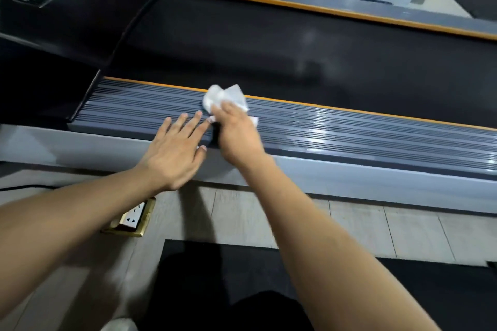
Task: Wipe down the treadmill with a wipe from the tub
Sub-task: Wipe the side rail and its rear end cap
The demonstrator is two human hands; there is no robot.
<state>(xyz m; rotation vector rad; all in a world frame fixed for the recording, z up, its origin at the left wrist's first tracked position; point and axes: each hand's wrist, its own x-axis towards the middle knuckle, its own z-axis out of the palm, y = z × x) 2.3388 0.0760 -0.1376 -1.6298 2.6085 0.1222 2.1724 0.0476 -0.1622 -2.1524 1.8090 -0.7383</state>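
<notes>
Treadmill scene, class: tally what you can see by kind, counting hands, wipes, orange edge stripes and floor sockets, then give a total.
Hands: 2 (left, right)
Wipes: 1
Orange edge stripes: 2 (near, far)
Floor sockets: 1
Total: 6

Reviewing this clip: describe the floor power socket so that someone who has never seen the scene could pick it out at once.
Start at the treadmill's near grey ribbed side rail, where the right hand presses a white wipe. Drop down past the frame to the pale plank floor, under the left forearm. The socket is there: a white outlet in a raised brass-coloured frame, the only metallic, gold-toned thing on the floor.
</notes>
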